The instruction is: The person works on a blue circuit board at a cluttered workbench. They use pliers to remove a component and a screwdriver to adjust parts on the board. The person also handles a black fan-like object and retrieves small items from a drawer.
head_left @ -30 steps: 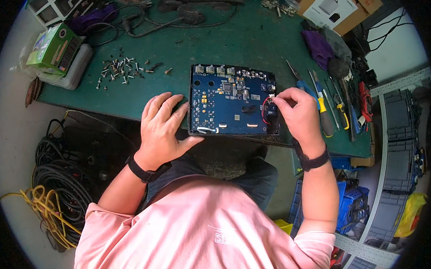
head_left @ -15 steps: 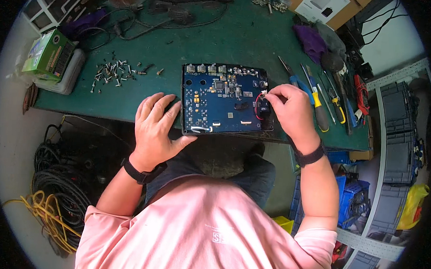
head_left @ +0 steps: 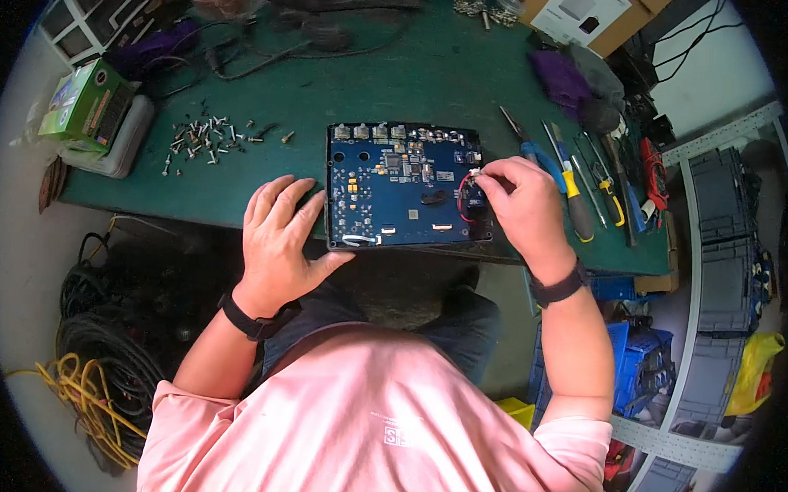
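Observation:
A blue circuit board (head_left: 413, 215) sits in a shallow black case (head_left: 429, 247) at the bench's near edge. My left hand (head_left: 282, 232) holds the case's near left corner, index finger along its side and thumb at the front edge. At the board's right side, my right hand (head_left: 529, 204) is closed, thumb and forefinger pinching a small white connector (head_left: 475, 172). Red and black wires (head_left: 462, 201) curve down from it over the board. My fingertips partly cover the connector, so whether it is seated cannot be made out.
Loose screws (head_left: 210, 139) lie left of the case. On the right are pliers (head_left: 515, 128), a yellow-handled screwdriver (head_left: 579, 201) and other tools. A green box (head_left: 92, 101) stands far left; cables (head_left: 324, 39) and small jars of screws (head_left: 501, 6) are at the back.
The whole view has shifted slightly. My right fingertips stay at the white connector with only a slight movement, and my left hand keeps its place at the case.

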{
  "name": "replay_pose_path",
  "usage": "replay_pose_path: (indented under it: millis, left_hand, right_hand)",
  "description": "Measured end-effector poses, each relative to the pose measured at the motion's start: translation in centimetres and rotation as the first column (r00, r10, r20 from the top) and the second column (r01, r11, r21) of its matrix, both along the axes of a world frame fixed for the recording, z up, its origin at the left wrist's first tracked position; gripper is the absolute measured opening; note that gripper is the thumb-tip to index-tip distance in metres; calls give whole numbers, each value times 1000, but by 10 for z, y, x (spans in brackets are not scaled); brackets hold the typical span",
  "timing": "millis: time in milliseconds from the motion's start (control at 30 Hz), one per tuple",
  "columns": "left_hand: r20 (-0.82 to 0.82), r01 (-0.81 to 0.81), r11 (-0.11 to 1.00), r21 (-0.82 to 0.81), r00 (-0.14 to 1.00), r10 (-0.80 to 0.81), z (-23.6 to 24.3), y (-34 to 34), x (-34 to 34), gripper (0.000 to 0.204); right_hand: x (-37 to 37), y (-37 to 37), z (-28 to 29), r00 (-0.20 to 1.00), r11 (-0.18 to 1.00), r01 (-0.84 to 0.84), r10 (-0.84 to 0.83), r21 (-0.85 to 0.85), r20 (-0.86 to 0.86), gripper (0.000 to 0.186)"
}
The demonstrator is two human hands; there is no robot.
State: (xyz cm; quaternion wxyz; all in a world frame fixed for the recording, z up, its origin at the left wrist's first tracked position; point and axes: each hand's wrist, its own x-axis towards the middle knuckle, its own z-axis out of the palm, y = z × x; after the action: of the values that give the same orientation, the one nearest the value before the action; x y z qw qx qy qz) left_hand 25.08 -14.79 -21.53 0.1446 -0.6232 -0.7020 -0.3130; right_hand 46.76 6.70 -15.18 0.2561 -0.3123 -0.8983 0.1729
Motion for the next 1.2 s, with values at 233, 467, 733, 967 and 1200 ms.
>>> replay_pose_path:
  millis: [233,467,733,967,1200]
  left_hand:
    - [3,-5,1000,-15,1000,5,3,-3,1,67]
    - [46,15,999,-40,999,-13,5,-2,2,75]
    - [278,45,997,58,959,-60,13,-9,-2,52]
    - [277,-46,990,136,961,6,15,-15,0,32]
    - [290,-78,983,166,957,27,17,-28,5,27]
  right_hand:
    - [5,-2,-1,999,997,33,-35,-74,-26,22]
    - [56,20,19,983,984,179,-179,-18,-38,23]
    - [124,69,24,842,895,412,-446,172,303,30]
    - [91,65,7,929,969,213,-240,123,283,35]
    - [49,84,8,790,970,172,-239,170,565,51]
